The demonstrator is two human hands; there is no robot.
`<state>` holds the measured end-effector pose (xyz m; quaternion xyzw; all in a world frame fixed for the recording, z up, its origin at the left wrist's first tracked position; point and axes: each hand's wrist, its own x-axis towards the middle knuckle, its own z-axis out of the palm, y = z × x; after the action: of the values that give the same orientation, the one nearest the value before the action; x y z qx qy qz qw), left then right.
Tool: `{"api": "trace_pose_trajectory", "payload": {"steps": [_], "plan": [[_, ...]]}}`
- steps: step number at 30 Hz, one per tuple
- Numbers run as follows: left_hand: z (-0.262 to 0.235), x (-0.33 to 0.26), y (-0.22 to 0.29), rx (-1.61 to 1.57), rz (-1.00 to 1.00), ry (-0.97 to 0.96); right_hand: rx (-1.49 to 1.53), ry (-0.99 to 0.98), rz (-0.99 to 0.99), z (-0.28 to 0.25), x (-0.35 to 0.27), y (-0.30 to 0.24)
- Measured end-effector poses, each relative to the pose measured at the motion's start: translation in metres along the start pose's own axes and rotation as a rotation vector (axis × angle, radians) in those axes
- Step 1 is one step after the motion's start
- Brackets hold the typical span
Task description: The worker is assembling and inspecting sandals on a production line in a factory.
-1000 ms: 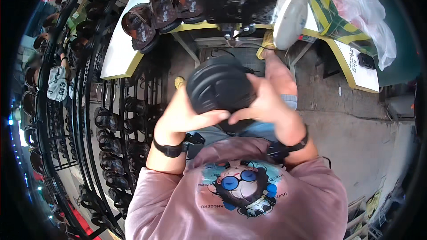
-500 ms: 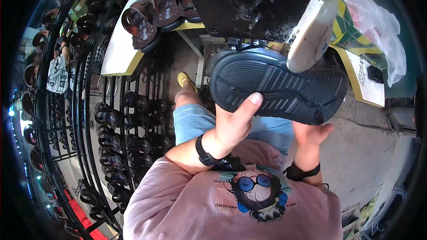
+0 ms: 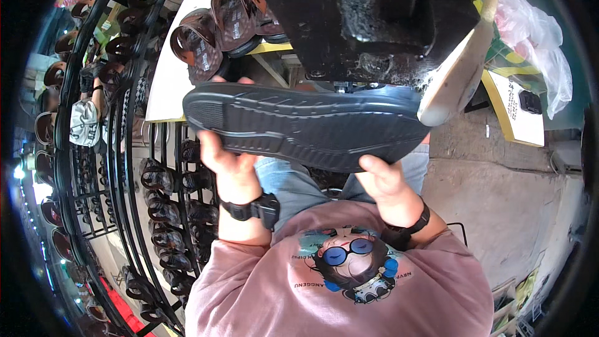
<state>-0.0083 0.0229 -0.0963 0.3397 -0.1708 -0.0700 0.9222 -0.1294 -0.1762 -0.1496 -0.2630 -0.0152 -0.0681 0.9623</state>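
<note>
A black sandal (image 3: 312, 128) lies sole-up and level in front of me, its grooved tread facing me. Its left end is gripped by my left hand (image 3: 231, 165), thumb on the near side and fingertips showing over the far edge. My right hand (image 3: 387, 181) holds the near edge toward the right end, its thumb pressed on the rim and its other fingers hidden beneath. Just past the sandal's right end hangs a long pale, smooth piece (image 3: 455, 81) with a rounded tip; whether it touches the sole I cannot tell. The sandal's upper side is hidden.
A black, worn machine block (image 3: 362, 19) rises beyond the sandal. On the left, brown sandals (image 3: 234, 15) stand on a white table (image 3: 163, 90) with yellow edging. Black racks (image 3: 62, 168) hold many sandals; a person (image 3: 84, 122) is behind them. A clear plastic bag (image 3: 536, 43) lies right.
The sandal has shifted left and turned, its sole now stretched sideways across my view. My left hand has moved left to its end; my right hand's thumb now lies on the near edge.
</note>
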Motion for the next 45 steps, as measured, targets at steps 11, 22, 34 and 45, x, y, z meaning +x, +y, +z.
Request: {"api": "trace_pose_trajectory", "payload": {"steps": [11, 22, 34, 45], "plan": [[0.070, 0.039, 0.040, 1.374, 0.021, -0.539, -0.277, -0.047, 0.073, 0.048, 0.033, 0.005], [0.045, -0.050, -0.050, 0.531, -0.138, -0.093, -1.221, 0.075, -0.253, 0.066, 0.039, -0.070], [0.069, -0.042, -0.049, 0.426, -0.204, -0.017, -1.723, 0.178, -0.645, 0.063, 0.047, -0.074], [0.061, -0.062, -0.058, 0.139, -0.093, 0.244, -0.804, -0.103, 0.112, -0.053, -0.033, -0.025]]}}
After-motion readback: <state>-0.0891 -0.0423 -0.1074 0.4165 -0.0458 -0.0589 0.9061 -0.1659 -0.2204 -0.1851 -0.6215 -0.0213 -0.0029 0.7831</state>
